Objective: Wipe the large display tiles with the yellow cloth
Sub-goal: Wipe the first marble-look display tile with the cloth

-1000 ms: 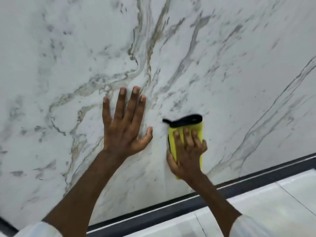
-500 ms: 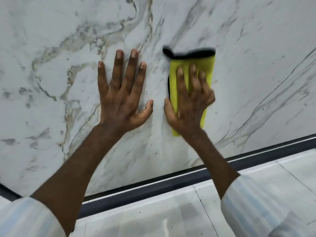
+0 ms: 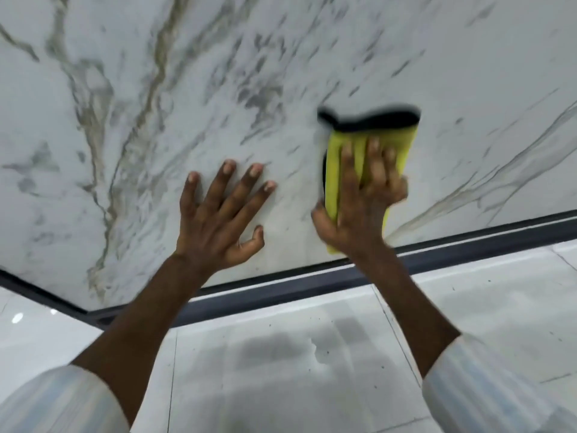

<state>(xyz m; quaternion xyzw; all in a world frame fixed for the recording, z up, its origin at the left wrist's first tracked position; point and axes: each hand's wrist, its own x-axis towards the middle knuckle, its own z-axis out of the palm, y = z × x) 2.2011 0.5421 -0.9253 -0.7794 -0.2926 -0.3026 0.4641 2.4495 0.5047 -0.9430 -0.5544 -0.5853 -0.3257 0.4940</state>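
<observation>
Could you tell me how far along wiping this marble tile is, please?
Done: unclear; the tile shows no wipe marks. In hand: the right hand presses the yellow cloth on its lower part, the left hand flat beside it. Left: cannot tell; no other display tiles in view.

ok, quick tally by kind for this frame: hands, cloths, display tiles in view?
Hands: 2, the left hand and the right hand
Yellow cloth: 1
Marble display tile: 1
Total: 4

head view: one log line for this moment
right hand: presses yellow cloth on marble display tile | left hand: flat on tile, fingers spread | step: wiping
</observation>
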